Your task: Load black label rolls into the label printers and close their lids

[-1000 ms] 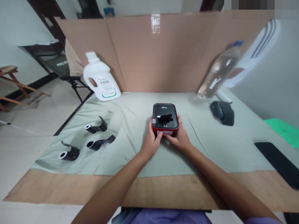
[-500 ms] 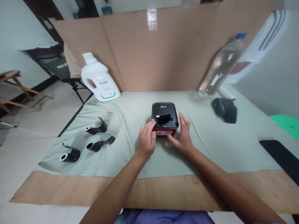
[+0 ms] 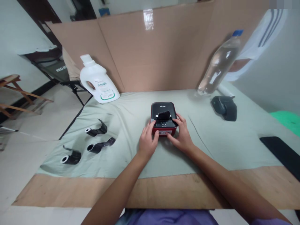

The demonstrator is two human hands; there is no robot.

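Observation:
A small black-and-red label printer (image 3: 163, 108) sits on the cloth in front of me, with a black strip (image 3: 164, 116) standing up from the slot in its top. My left hand (image 3: 148, 139) grips its front left corner, fingertips on the upper edge and thumb at the front face. On the opposite side, my right hand (image 3: 182, 132) has its fingers on the top right edge and its thumb against the front label. Both hands hold the printer between them while it rests on the table.
Several black rolls with loose ends (image 3: 96, 128) lie at left. A white jug (image 3: 100, 81) and a clear bottle (image 3: 219, 65) stand before a cardboard panel (image 3: 159, 56). On the right are a dark barcode scanner (image 3: 224, 107), a black flat object (image 3: 281, 154) and another person's sleeve (image 3: 264, 37).
The fingers of my right hand have come down from beside the printer onto its top right edge. My left hand keeps its place at the left corner. The view has shifted slightly.

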